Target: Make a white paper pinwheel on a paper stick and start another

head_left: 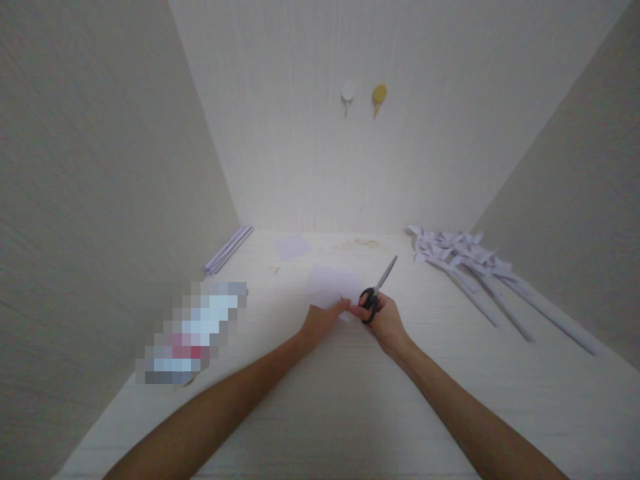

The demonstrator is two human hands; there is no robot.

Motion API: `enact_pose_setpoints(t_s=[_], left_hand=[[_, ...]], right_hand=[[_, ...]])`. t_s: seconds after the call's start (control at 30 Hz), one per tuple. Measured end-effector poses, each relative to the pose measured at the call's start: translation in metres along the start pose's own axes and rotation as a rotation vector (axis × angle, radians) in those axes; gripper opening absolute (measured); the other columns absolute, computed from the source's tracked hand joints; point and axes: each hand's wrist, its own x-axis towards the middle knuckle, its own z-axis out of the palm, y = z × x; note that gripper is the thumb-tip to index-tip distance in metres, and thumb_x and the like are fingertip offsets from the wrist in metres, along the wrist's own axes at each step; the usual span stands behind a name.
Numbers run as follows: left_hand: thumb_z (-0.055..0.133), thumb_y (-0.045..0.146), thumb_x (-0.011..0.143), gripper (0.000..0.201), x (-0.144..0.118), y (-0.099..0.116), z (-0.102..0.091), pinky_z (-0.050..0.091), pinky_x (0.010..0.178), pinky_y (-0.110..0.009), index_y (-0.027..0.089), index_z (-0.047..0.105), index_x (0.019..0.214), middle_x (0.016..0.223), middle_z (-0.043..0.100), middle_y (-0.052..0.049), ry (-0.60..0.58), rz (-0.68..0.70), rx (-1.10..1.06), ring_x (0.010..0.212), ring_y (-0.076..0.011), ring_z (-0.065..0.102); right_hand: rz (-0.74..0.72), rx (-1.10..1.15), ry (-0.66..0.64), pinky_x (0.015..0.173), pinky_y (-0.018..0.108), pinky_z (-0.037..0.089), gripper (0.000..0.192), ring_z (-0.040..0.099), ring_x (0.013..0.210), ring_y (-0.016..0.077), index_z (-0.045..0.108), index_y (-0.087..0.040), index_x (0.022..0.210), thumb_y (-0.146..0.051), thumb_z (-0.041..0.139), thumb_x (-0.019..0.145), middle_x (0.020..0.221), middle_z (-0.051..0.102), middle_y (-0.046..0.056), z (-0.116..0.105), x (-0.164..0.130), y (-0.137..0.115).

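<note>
A white sheet of paper (333, 283) is held near the table's middle by my left hand (320, 321), its fingers pinched at the near edge. A small thin dark sliver shows by the left fingertips; I cannot make out what it is. My right hand (389, 325) is wrapped round scissors (371, 303) with black handles. The blades point away and up to the right, clear of the paper. The right thumb and fingertip come close to the left fingertips at the paper's edge; whether they also grip the paper is hidden.
Several paper pinwheels (450, 250) on rolled sticks lie at the right. Rolled paper sticks (229, 250) and a pixelated object (200, 330) lie at the left. Another paper piece (293, 247) sits near the back wall, where two round hooks (348, 92) hang.
</note>
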Motion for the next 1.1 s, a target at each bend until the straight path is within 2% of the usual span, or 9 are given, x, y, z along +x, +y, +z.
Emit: enact_pose_setpoints(t_s=[0.27,0.37,0.43,0.5,0.7,0.8,0.93,1.1], left_hand=[[0.063,0.024,0.057,0.01,-0.002,0.002,0.0,0.043,0.073,-0.031,0.018,0.062,0.064,0.073,0.066,-0.002,-0.01,-0.002,-0.002,0.072,-0.0175,0.059],[0.063,0.025,0.057,0.008,0.0,0.001,-0.001,0.043,0.071,-0.03,0.018,0.062,0.059,0.068,0.065,-0.001,0.025,0.01,-0.009,0.068,-0.0163,0.058],[0.06,0.029,0.06,0.013,0.003,-0.001,-0.002,0.043,0.069,-0.029,0.018,0.06,0.052,0.062,0.063,-0.001,0.035,0.016,-0.017,0.063,-0.0153,0.057],[0.057,0.032,0.063,0.02,0.007,-0.005,-0.003,0.043,0.066,-0.028,0.018,0.06,0.05,0.059,0.062,-0.001,0.041,0.02,-0.038,0.059,-0.0145,0.056],[0.057,0.036,0.062,0.021,0.024,-0.017,-0.007,0.043,0.062,-0.026,0.015,0.062,0.06,0.067,0.064,-0.004,0.074,0.041,-0.159,0.066,-0.0153,0.059],[0.059,0.033,0.059,0.018,0.034,-0.02,-0.011,0.043,0.06,-0.025,0.015,0.061,0.061,0.067,0.064,-0.004,0.11,0.046,-0.212,0.066,-0.0146,0.058],[0.06,0.031,0.057,0.016,0.044,-0.02,-0.018,0.043,0.06,-0.023,0.016,0.06,0.062,0.068,0.063,-0.002,0.173,0.058,-0.278,0.068,-0.013,0.057],[0.059,0.03,0.056,0.015,0.046,-0.016,-0.02,0.042,0.06,-0.023,0.017,0.058,0.062,0.065,0.061,0.0,0.191,0.056,-0.323,0.065,-0.0117,0.056]], right_hand=[[0.004,-0.008,0.005,0.039,0.02,0.023,0.033,0.032,0.041,0.0051,0.046,-0.017,0.058,-0.03,0.074,0.045,0.045,0.04,-0.009,0.0,0.0,0.001],[0.02,-0.013,0.001,0.037,0.019,0.022,0.033,0.032,0.039,0.0051,0.046,-0.018,0.062,-0.034,0.072,0.05,0.047,0.042,-0.008,0.0,0.0,0.002],[0.036,-0.019,-0.014,0.035,0.019,0.022,0.031,0.032,0.038,0.0048,0.046,-0.018,0.064,-0.038,0.068,0.056,0.049,0.045,-0.007,0.0,-0.001,0.0],[0.058,-0.024,-0.052,0.034,0.018,0.022,0.03,0.032,0.037,0.0044,0.046,-0.017,0.065,-0.042,0.064,0.061,0.051,0.048,-0.005,0.0,-0.001,-0.002],[0.143,-0.042,-0.229,0.035,0.019,0.03,0.037,0.041,0.038,0.0061,0.051,-0.015,0.069,-0.052,0.054,0.066,0.054,0.053,-0.001,-0.004,-0.002,-0.009],[0.181,-0.087,-0.293,0.031,0.018,0.024,0.038,0.036,0.033,0.005,0.052,-0.015,0.07,-0.052,0.053,0.066,0.048,0.051,-0.003,-0.008,-0.003,-0.012],[0.208,-0.18,-0.37,0.03,0.018,0.015,0.034,0.028,0.028,0.0032,0.054,-0.014,0.061,-0.048,0.056,0.065,0.04,0.048,-0.005,-0.01,-0.006,-0.016],[0.195,-0.275,-0.453,0.033,0.019,0.016,0.029,0.03,0.03,0.0043,0.057,-0.013,0.052,-0.041,0.062,0.062,0.034,0.044,-0.005,-0.01,-0.006,-0.011]])
